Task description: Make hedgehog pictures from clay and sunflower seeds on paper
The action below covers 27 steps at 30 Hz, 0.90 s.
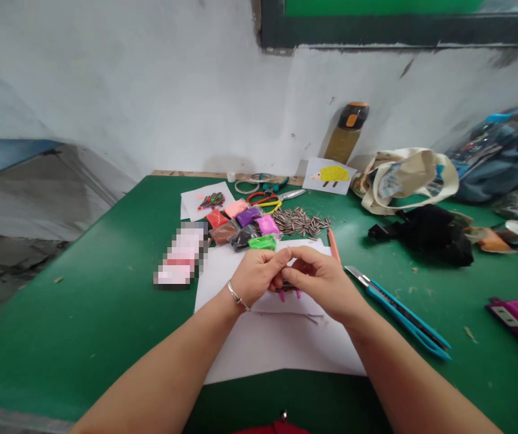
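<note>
My left hand (259, 276) and my right hand (324, 278) meet over the white paper (281, 349), fingers closed around a small clay figure (290, 289). Most of the figure is hidden by my fingers; a dark body and two pink leg-like bits show below them. The thumbs and fingertips of both hands nearly touch above it. Just beyond my hands lie several bags of coloured clay (262, 242) and a pile of sunflower seeds (302, 223). A smaller sheet (263, 303) lies under the figure.
At right, a blue utility knife (403, 313) has its blade out, near an orange pen (333, 246). Scissors (286, 196), a hedgehog picture (330, 175), a bottle (346, 132) and a cloth bag (406, 181) stand or lie farther back. A blurred-out pink item (180, 256) is at left.
</note>
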Tool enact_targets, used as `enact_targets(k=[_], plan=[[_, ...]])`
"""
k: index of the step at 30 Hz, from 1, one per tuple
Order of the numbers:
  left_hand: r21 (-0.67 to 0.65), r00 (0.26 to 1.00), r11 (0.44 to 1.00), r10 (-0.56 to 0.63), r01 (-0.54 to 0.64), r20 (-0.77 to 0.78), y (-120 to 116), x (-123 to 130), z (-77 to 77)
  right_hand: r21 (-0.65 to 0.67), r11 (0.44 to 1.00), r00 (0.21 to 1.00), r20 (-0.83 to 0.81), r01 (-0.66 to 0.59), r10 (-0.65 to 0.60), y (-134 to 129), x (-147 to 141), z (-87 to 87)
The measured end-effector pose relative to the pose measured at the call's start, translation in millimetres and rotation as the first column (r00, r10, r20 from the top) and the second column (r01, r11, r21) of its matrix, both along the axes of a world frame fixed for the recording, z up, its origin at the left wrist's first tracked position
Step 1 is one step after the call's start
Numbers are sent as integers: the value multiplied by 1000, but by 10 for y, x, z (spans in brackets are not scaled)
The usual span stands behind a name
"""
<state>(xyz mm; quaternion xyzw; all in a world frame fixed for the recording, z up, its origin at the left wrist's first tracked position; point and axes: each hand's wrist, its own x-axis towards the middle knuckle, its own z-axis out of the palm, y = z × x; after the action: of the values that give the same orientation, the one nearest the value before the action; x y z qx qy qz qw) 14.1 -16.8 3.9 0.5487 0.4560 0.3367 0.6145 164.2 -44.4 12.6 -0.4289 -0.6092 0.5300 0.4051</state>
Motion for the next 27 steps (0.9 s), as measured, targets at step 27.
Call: enact_targets(k=[27], plan=[[582,783,770,182,264,-596,90,-141,14,270,963,704,689,-26,-174,124,251,-153]])
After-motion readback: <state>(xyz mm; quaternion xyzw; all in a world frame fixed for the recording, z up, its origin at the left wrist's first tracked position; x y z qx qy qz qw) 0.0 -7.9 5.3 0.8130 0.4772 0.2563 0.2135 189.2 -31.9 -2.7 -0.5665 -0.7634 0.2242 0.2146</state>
